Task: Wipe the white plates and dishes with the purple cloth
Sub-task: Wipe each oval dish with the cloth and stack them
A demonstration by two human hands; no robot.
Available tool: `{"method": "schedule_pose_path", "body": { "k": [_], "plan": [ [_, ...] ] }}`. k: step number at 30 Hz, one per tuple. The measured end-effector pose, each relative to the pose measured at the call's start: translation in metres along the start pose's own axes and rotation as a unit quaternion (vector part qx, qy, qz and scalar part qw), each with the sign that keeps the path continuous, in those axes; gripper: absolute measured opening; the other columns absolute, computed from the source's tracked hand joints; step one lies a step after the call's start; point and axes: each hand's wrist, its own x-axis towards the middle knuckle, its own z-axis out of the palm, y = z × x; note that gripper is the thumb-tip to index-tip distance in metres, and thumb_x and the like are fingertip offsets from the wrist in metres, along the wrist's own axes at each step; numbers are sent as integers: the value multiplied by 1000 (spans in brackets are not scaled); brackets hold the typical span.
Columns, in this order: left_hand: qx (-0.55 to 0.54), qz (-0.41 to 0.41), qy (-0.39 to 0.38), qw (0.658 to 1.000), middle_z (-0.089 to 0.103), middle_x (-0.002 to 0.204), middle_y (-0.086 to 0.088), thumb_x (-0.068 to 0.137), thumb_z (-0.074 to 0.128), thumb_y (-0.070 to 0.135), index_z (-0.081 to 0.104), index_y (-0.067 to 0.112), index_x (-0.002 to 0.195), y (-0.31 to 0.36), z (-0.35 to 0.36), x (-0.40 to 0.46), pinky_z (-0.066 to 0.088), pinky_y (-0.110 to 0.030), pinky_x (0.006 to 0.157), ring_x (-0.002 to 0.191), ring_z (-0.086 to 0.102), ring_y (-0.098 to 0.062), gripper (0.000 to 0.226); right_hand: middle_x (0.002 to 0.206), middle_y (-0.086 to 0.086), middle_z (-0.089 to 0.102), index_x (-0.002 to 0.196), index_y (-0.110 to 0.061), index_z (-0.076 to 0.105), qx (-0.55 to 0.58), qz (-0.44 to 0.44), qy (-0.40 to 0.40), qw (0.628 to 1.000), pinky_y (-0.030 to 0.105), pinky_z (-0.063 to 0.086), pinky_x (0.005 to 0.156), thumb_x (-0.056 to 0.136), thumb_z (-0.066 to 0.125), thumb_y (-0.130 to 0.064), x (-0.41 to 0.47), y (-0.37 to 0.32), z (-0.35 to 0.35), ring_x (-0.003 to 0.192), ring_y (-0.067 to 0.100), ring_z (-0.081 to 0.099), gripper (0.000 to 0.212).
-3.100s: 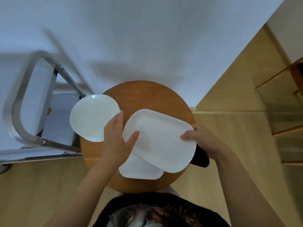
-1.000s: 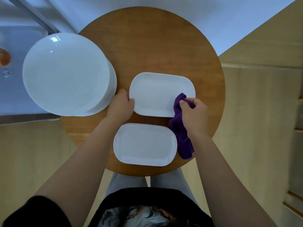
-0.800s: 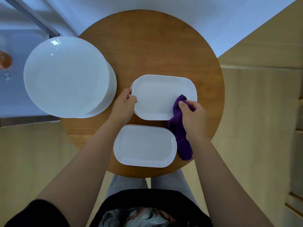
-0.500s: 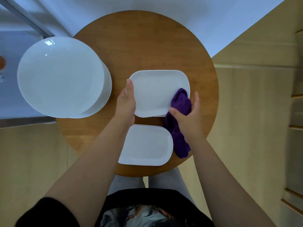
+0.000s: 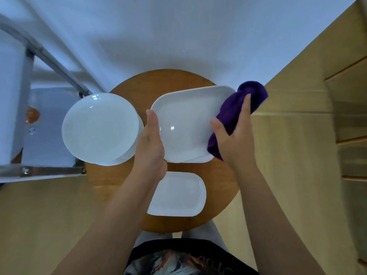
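Hands are lifting one white dish (image 5: 186, 124) up off the round counter (image 5: 158, 84), so it is easy to rub all over. The left hand (image 5: 149, 143) holds the dish's left edge to keep it from slipping, and the right hand (image 5: 236, 135) holds the purple cloth (image 5: 238, 108) pressed on its right edge. Another dish (image 5: 178, 195) and a stack of round plates (image 5: 101, 128) wait on the counter, probably for their turn.

Two rectangular dishes (image 5: 186, 124) (image 5: 178, 195), one purple cloth (image 5: 238, 112), and a plate stack (image 5: 99, 128), number unclear.
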Motion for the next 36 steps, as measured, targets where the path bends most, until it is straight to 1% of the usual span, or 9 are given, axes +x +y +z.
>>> {"method": "schedule_pose_path", "body": {
  "k": [3,7,10,16,20,22,28,33,36],
  "plan": [
    [-9,21,-21,1000,63,118,-2,89,34,63,49,30,129,21,2,-21,58,-42,79,106,62,-24,53,153,11,25,150,-13,1,-72,-71,41,994,46,34,108,89,44,-45,2,-24,3,135,29,33,81],
    [43,67,-43,996,64,92,7,94,25,59,54,30,115,42,4,-45,45,-9,40,68,64,2,46,156,15,15,149,-3,6,-75,-111,59,989,37,31,108,95,29,-35,-8,-70,16,139,29,28,66],
    [84,111,-37,990,65,105,6,94,21,62,52,30,128,57,5,-54,39,-2,40,74,59,1,57,153,10,27,150,-11,9,-10,-125,22,992,38,35,108,99,29,-32,-23,-94,20,134,25,37,59],
    [51,148,-69,985,68,94,15,96,31,56,59,42,102,84,8,-65,50,-13,56,85,66,1,32,145,-8,37,148,-26,25,271,-132,-150,942,38,33,111,99,32,-30,-51,-127,6,132,9,37,50],
    [-12,116,-87,989,71,106,-5,94,38,56,61,21,118,102,4,-77,56,-25,72,95,69,-15,48,125,-10,52,139,-21,43,247,-182,-136,942,24,40,103,100,35,-25,-59,-145,-11,116,3,49,40],
    [-44,116,-84,989,72,102,-6,94,41,54,62,18,117,109,2,-81,58,-26,65,89,71,-16,47,113,-11,56,132,-19,50,213,-205,-125,947,22,45,95,101,37,-20,-59,-149,-20,103,1,53,34],
    [-37,130,-105,985,70,59,5,93,40,58,73,21,61,115,9,-84,50,-19,46,54,68,-6,58,81,-13,59,102,-17,63,142,-252,-76,954,13,46,64,87,35,-28,-66,-135,-43,80,-8,55,33],
    [10,127,-147,981,71,60,8,88,43,64,64,28,80,114,25,-93,53,-27,52,65,70,-16,42,58,-16,56,70,-33,56,121,-226,-55,965,10,40,53,79,38,-24,-66,-104,-77,64,-1,55,22],
    [26,132,-168,977,70,63,10,87,44,65,58,29,87,110,27,-92,50,-24,44,70,68,-18,38,56,-5,55,61,-22,59,76,-176,-37,981,16,37,51,74,38,-25,-56,-80,-102,56,5,48,24]
  ]
}}
